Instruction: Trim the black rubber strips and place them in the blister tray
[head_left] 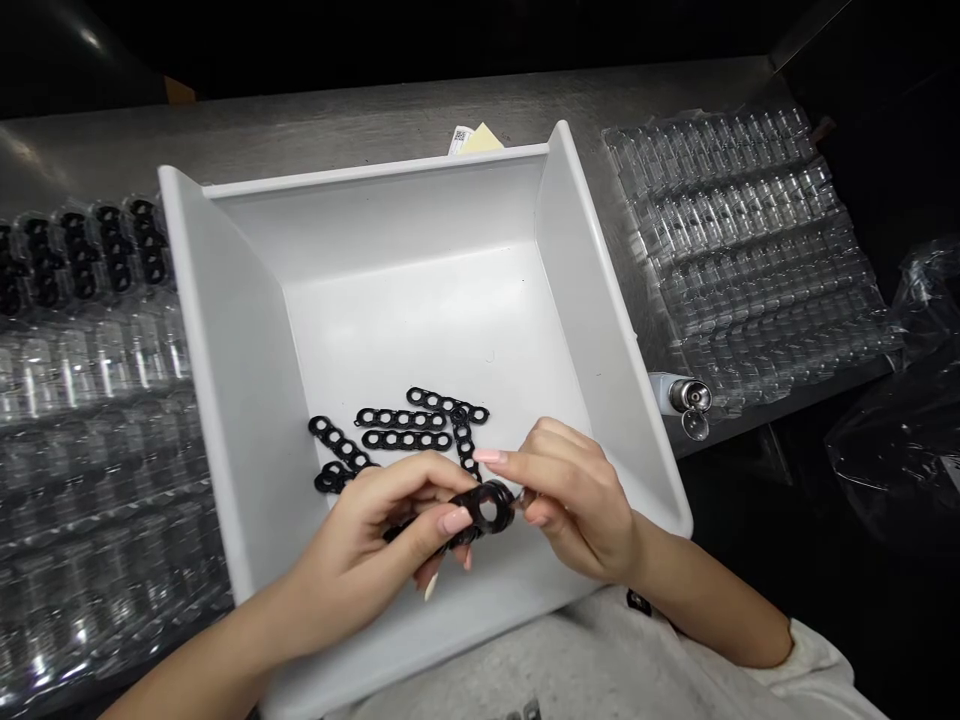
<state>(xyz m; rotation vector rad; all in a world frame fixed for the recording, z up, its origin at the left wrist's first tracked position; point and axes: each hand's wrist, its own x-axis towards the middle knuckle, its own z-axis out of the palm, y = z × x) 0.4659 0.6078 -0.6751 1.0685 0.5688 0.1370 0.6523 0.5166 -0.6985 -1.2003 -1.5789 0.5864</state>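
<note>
My left hand is closed around a black strip with round holes, thumb on its top face, fingers beneath. The bundle looks thick, but I cannot tell whether several strips are stacked. My right hand is pinched at the strip's right end, index finger stretched over it. A small shiny bit shows between those fingertips, too small to name. Beyond both hands, several loose black strips lie on the floor of a white bin; some cross or overlap. Part of one is hidden behind my left hand.
Clear plastic trays with moulded pockets are on the right. On the left, more clear trays lie, black strips filling the far row. A white device with a metal end sits right of the bin; paper notes lie behind it.
</note>
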